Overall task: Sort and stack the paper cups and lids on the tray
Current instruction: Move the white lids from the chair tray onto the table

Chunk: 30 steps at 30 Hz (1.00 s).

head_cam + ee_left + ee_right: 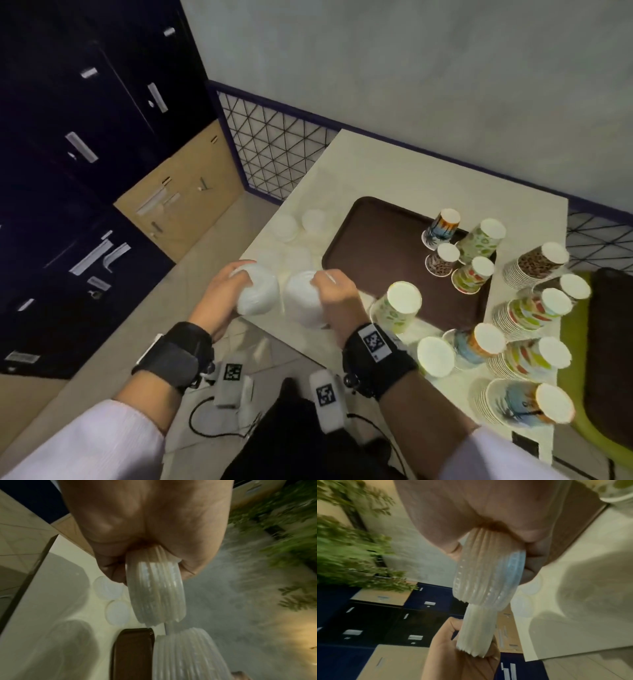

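Note:
My left hand [229, 291] grips a stack of translucent white lids [258, 291] above the table's near left corner; the same left stack [156, 592] fills the left wrist view. My right hand [334, 291] grips a second stack of lids [303, 301] right beside it, and this right stack [486, 574] shows edge-on in the right wrist view. The two stacks almost touch. A brown tray [373, 246] lies further right with three printed paper cups [442, 226] upside down at its far right corner.
Loose lids [286, 228] lie on the cream table [376, 164] left of the tray. Upside-down cups and cup stacks [534, 263] crowd the table's right side, one cup [399, 305] close to my right wrist. Dark lockers [85, 137] stand to the left.

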Each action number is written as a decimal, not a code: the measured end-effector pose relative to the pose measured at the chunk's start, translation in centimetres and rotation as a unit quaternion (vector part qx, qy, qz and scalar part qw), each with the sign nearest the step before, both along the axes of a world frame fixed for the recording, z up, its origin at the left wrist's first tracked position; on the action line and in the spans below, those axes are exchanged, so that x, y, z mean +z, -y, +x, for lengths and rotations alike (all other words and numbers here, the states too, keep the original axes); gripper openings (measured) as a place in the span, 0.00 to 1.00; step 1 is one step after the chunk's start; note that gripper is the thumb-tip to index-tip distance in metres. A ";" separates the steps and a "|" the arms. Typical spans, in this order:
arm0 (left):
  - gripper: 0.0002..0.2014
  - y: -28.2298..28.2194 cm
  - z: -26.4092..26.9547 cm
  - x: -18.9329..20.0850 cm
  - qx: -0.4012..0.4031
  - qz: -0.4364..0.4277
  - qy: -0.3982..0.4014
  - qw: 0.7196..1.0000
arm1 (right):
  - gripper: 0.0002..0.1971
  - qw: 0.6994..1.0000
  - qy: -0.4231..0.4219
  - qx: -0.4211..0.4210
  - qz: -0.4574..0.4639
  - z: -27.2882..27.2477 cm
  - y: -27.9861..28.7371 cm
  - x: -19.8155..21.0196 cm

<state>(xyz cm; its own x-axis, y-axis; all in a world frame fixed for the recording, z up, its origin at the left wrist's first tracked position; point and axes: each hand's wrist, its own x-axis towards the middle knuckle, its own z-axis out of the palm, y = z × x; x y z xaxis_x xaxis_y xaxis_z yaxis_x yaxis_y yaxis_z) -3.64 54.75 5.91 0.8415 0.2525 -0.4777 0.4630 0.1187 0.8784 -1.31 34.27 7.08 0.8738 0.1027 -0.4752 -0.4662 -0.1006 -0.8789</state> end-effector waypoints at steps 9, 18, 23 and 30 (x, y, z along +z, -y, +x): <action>0.23 -2.1 5.2 -9.5 -0.116 0.056 -0.067 0.989 | 0.13 0.986 -0.099 -0.135 -0.019 4.0 -3.0 -7.0; 0.38 -2.1 7.4 -13.6 -0.151 0.103 -0.111 0.977 | 0.22 0.962 -0.147 -0.191 -0.127 5.9 -3.1 -12.5; 0.37 -2.1 7.4 -14.7 -0.152 0.124 -0.124 0.973 | 0.24 0.960 -0.157 -0.200 -0.118 6.6 -3.2 -13.7; 0.37 -2.3 7.8 -15.0 -0.196 0.197 -0.115 0.954 | 0.21 0.961 -0.148 -0.152 -0.177 6.8 -2.6 -14.9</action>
<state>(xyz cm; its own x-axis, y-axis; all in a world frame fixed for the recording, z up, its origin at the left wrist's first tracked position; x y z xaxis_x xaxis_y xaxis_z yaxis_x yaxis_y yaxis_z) 4.16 57.04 -9.09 0.7926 0.1375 -0.5940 0.5896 -0.4212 0.6892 5.46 36.87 -7.83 0.6598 -0.3485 -0.6658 -0.7451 -0.1885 -0.6397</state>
